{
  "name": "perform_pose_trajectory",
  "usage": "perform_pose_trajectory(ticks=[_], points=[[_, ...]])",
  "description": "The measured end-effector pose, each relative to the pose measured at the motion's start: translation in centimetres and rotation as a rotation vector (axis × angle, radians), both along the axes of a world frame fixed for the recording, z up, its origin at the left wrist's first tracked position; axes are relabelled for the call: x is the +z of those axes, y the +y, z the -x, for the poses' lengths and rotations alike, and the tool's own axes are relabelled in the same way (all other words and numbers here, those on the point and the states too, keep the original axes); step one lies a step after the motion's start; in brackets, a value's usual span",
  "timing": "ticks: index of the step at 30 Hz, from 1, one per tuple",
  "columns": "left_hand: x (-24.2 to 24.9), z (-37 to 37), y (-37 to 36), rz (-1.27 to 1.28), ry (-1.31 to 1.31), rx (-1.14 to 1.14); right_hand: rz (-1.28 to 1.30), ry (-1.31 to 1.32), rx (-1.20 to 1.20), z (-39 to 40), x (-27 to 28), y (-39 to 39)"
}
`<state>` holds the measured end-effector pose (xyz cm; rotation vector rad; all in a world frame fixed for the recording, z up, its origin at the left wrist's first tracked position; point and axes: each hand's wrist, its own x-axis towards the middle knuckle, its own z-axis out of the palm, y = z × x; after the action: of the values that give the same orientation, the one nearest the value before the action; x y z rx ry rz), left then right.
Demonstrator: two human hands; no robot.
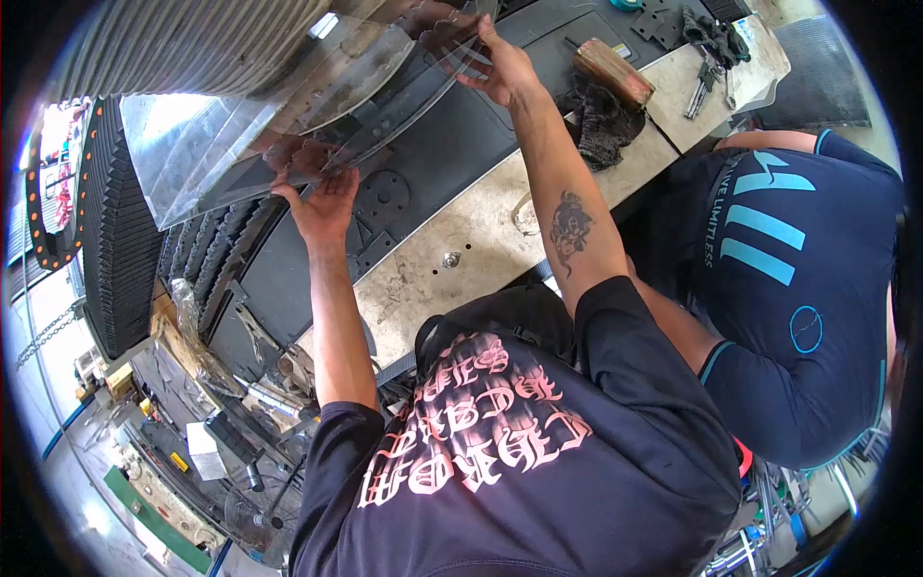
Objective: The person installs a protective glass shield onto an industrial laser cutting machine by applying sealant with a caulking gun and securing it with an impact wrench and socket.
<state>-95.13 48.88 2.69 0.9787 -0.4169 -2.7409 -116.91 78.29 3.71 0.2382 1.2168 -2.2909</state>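
A large, clear, bent plastic sheet [207, 144] leans up at the top of the head view, with reflections on its surface. My left hand [325, 210] is at its lower edge, palm up, thumb apart and fingertips against the sheet. My right hand [502, 69] grips the sheet's right end, thumb on the upper side and fingers below. Beneath the sheet, a dark flat metal plate with a round holed disc [386, 195] lies close to my left hand. The exact contact of the left fingertips is partly hidden by glare.
A co-worker in a dark shirt [769, 250] bends over at my right. On the pale bench edge [481, 226] are a rusty block [615, 72], a dark cloth [604, 125] and metal tools [702, 91]. Ribbed black bellows [120, 240] stand at the left.
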Motion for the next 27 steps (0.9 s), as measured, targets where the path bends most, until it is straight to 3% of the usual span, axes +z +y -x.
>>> perform_pose_trajectory(ticks=[6, 11, 27], points=[[0.5, 0.0, 0.5, 0.055, -0.038, 0.052, 0.001, -0.065, -0.093, 0.1, -0.5, -0.4], [-0.4, 0.0, 0.0, 0.053, -0.091, 0.068, 0.009, -0.030, 0.040, 0.5, -0.7, -0.1], [-0.7, 0.1, 0.3, 0.111, -0.100, 0.034, 0.020, -0.104, 0.011, 0.8, -0.6, -0.3]])
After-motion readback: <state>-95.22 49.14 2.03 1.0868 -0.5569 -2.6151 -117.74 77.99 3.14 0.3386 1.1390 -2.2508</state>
